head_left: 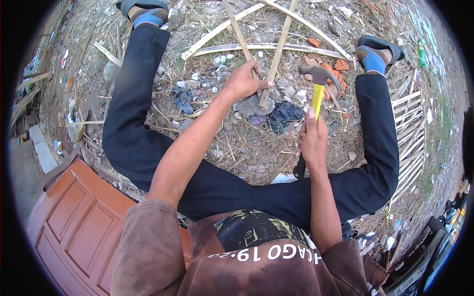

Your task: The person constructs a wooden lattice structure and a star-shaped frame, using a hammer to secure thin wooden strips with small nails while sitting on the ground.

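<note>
My left hand [245, 81] is closed round the lower end of a thin wooden slat [237, 30], its thumb reaching to a second slat [280, 52] beside it. Both slats belong to a star-like frame of crossed strips, with a crosswise strip [269, 46] farther out. In my right hand [313, 140] is a claw hammer [317, 98] with a yellow and black handle, gripped partway along. Its dark metal head is raised to the right of the slats and touches none of them. A flat grey stone [251, 105] lies under the slat ends.
Rubble, dry grass and orange brick pieces [340, 64] cover the ground between my outstretched legs. Dark cloth scraps [285, 117] lie near the stone. A slatted wooden panel [410, 133] lies beyond my right leg; a brown panelled door [81, 224] is at lower left.
</note>
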A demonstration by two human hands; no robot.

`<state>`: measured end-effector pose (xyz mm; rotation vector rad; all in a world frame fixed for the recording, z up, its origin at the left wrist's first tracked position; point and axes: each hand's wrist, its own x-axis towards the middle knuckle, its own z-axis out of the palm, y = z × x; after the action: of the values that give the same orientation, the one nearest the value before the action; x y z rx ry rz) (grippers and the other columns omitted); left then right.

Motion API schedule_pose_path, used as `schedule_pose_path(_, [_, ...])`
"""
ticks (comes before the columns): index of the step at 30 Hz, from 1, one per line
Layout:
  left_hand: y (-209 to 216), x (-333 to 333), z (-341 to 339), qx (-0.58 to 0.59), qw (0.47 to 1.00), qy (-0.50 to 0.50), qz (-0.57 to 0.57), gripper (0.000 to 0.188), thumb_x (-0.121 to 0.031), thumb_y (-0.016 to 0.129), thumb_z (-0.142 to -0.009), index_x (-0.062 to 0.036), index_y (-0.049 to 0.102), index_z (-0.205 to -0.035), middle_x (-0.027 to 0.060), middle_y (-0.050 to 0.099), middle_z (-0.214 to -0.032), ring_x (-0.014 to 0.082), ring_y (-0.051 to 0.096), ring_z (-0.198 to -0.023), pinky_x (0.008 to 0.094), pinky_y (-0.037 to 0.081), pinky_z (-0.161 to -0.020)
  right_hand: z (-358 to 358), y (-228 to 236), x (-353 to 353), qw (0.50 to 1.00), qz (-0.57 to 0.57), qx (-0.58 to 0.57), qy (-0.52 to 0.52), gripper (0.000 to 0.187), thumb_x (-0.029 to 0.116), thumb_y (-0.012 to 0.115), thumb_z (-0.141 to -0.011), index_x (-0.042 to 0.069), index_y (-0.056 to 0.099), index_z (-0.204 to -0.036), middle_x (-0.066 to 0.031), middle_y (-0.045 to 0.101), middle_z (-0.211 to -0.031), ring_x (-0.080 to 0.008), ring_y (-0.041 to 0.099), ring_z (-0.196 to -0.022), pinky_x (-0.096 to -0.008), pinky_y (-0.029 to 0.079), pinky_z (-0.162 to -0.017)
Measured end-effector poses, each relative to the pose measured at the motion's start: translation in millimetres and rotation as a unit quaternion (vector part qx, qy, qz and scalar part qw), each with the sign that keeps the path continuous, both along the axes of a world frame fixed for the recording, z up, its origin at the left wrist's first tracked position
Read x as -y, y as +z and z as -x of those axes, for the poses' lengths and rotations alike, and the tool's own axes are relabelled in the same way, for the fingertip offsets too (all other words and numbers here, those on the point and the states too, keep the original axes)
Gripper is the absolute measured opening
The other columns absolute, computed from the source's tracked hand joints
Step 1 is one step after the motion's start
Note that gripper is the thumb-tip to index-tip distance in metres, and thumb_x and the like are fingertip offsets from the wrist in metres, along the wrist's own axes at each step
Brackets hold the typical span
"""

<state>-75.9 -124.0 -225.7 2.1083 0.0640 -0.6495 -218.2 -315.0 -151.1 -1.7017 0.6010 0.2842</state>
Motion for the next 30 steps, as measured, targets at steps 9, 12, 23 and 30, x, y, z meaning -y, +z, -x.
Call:
schedule_pose_path(9, [100.5, 18.9, -32.2, -0.003, 0.962, 0.056, 0.268, 0.024, -0.025, 0.076, -0.086, -0.0087, 0.065, -0.099, -0.0031, 0.062, -0.081, 0.0067, 0.053, -0.072, 0.0251, 0.036, -0.065, -0.9, 0.8, 33.5, 0.991, -0.094, -0.001, -0.092, 0.036, 0.042, 0.044, -0.103, 0.012, 0.041, -0.084, 0.0045, 0.035, -0.057, -0.0045, 0.033, -0.041, -0.0226, 0.031, -0.035])
schedule_pose_path(12, [151.4, 18.9, -51.3, 0.046, 0.959, 0.076, 0.268, 0.023, -0.03, 0.067, -0.091, -0.0093, 0.066, -0.101, -0.0024, 0.065, -0.087, 0.0071, 0.052, -0.073, 0.025, 0.036, -0.067, 0.0, -3.6, 34.8, 0.991, -0.104, -0.017, -0.087, 0.035, 0.042, 0.045, -0.103, 0.011, 0.042, -0.085, 0.0053, 0.035, -0.057, -0.0045, 0.034, -0.041, -0.0231, 0.032, -0.035])
schedule_pose_path(23, [232.4, 0.6, -115.8, 0.18, 0.94, -0.001, 0.29, 0.051, -0.044, 0.031, -0.099, -0.0072, 0.057, -0.124, 0.0039, 0.069, -0.118, 0.0093, 0.046, -0.083, 0.0248, 0.033, -0.071, 5.5, -8.4, 30.5, 0.989, -0.127, -0.009, -0.069, 0.029, 0.036, 0.051, -0.102, 0.009, 0.046, -0.092, 0.0047, 0.04, -0.058, -0.005, 0.039, -0.043, -0.0233, 0.034, -0.036])
schedule_pose_path(30, [225.4, -4.6, -106.7, 0.145, 0.934, 0.015, 0.325, 0.048, -0.041, 0.032, -0.1, -0.0068, 0.056, -0.124, 0.0078, 0.068, -0.12, 0.0076, 0.049, -0.084, 0.0235, 0.034, -0.069, 4.1, -4.2, 25.5, 0.989, -0.13, -0.008, -0.071, 0.025, 0.03, 0.056, -0.1, 0.009, 0.046, -0.093, 0.0047, 0.041, -0.057, -0.0051, 0.04, -0.041, -0.0235, 0.034, -0.035])
